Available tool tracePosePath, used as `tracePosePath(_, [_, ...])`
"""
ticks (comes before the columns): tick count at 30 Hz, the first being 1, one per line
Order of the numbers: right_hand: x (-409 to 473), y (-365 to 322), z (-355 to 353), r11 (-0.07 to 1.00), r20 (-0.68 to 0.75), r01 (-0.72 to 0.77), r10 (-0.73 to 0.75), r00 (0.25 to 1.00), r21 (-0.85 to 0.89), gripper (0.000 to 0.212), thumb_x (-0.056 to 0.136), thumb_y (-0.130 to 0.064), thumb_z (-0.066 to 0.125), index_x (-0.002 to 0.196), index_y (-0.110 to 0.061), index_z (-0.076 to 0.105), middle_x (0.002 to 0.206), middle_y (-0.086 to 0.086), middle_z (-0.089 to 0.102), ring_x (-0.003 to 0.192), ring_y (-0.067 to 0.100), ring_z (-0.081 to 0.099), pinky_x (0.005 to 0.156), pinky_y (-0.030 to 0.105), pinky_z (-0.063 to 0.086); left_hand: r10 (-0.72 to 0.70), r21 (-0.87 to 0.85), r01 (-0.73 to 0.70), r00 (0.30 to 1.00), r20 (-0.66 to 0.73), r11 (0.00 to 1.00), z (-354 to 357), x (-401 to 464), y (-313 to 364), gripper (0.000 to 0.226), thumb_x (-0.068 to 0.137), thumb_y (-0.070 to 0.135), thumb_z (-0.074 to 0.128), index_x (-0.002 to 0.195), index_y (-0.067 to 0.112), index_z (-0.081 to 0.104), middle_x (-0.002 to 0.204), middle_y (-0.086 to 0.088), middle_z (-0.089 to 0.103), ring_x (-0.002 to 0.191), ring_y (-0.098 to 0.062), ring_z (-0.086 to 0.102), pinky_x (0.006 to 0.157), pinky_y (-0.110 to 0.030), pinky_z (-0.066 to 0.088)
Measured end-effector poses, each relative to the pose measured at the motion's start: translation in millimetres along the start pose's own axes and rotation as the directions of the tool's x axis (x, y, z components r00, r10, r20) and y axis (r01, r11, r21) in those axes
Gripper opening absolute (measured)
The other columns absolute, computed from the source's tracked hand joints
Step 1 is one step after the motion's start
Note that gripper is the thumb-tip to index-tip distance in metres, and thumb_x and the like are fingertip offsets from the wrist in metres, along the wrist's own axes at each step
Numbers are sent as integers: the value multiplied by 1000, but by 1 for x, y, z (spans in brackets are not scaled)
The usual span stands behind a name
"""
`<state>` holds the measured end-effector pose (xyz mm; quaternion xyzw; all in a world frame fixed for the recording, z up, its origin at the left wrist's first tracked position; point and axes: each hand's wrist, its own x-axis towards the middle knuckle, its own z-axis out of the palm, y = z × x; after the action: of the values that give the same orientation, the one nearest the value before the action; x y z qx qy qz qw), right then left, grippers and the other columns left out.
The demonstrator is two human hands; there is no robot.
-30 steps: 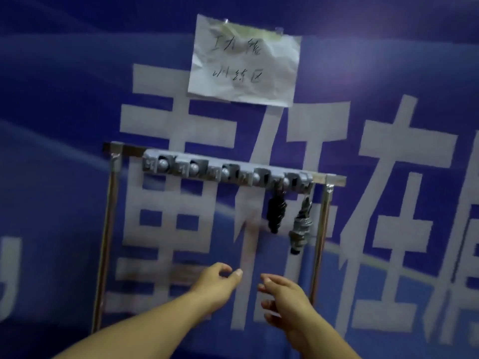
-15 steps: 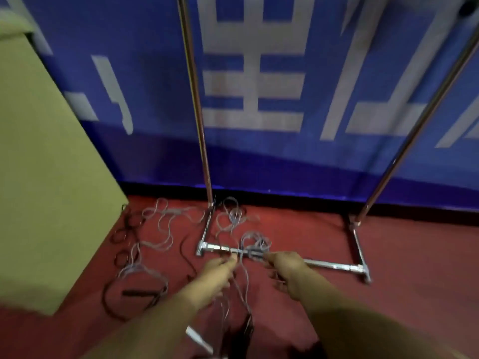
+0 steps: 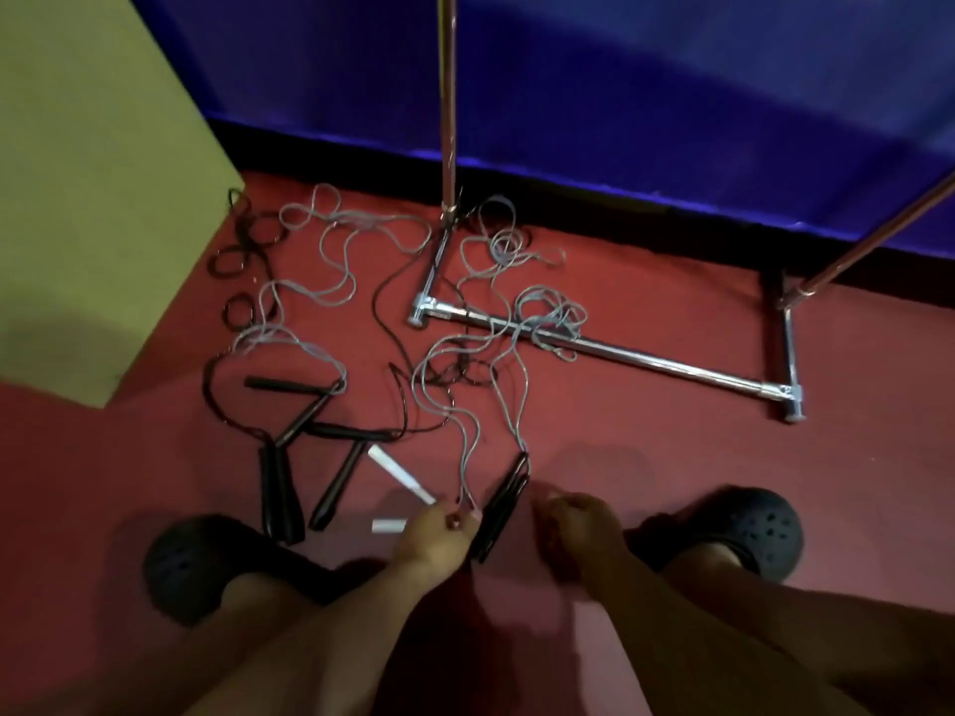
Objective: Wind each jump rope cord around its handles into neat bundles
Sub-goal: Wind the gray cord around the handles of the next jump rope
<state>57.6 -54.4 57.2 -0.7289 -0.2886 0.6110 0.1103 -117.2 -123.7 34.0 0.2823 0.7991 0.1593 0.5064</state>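
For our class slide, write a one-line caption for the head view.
Both hands reach a pair of black handles amid loose cords on the red floor.

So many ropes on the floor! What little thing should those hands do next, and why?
Probably lift the black handle pair lying between the left hand and right hand. Its grey cord trails loose across the rack's base bar, so it needs pulling clear before any winding.

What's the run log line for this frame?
phase: pickup | left hand: at grey cord ends | right hand: curled, beside black handle pair | floor: other ropes unwound | rack base bar: cord across it
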Motion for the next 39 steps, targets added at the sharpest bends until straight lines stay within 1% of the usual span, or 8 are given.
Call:
tracePosePath(6, [35,34,25,997,15,18,-17,1000,-82,15,94,-16,60,98,-11,73,74,7,66,59,20,56,58,31,46,98,109,-99,995,16,989,38,25,11,27,89,37,67,113,25,66,108,0,73,107,-22,66,86,-26,48])
tracePosePath(9, [45,44,28,996,0,-13,13,1000,-86,18,93,-15,60,82,-8,73,67,7,64,57,19,54,60,34,46,108,231,-113,994,31,966,52,37,10,47,86,35,67,131,28,56,123,-3,67,117,-29,61,96,-33,48])
tracePosePath(12, [55,44,30,997,-57,-71,70,996,-15,31,95,-16,58,66,-11,63,53,5,55,43,17,46,43,23,35,147,339,-155,988,51,928,57,45,8,49,84,34,66,130,25,51,126,-6,57,115,-32,60,92,-40,50])
tracePosePath(19, [60,32,20,999,-92,-15,19,996,45,30,93,-23,55,71,-7,66,60,9,60,53,24,54,54,31,43,152,613,-179,984,96,769,62,52,20,36,89,37,59,120,20,56,122,-4,65,113,-31,63,86,-36,50])
tracePosePath(25, [49,38,2,990,-179,23,2,984,137,29,94,-17,55,79,1,72,67,20,68,49,24,54,47,28,39,36,418,-106,985,172,902,56,56,34,36,87,38,63,120,21,63,122,-7,67,113,-29,63,92,-33,51])
tracePosePath(30, [32,28,-9,991,-179,75,-54,982,111,30,96,-17,53,77,-2,69,63,15,64,49,23,54,47,26,40,113,234,-159,974,198,959,49,41,68,21,93,27,64,75,23,53,85,1,61,80,-17,59,63,-22,37])
tracePosePath(36, [4,-6,-11,961,-222,271,-252,942,57,27,92,-27,62,69,-13,63,72,13,70,60,26,63,62,41,57,311,130,-351,916,253,927,-4,-2,131,6,96,21,58,95,17,62,96,-5,73,89,-24,67,82,-35,54])
tracePosePath(39, [-10,-40,-18,903,-216,430,-414,884,30,29,81,-44,63,75,-16,63,82,13,73,67,24,59,74,45,55,391,-21,-398,888,244,917,-39,-30,165,5,102,11,51,106,12,54,85,-5,69,70,-20,63,62,-30,49])
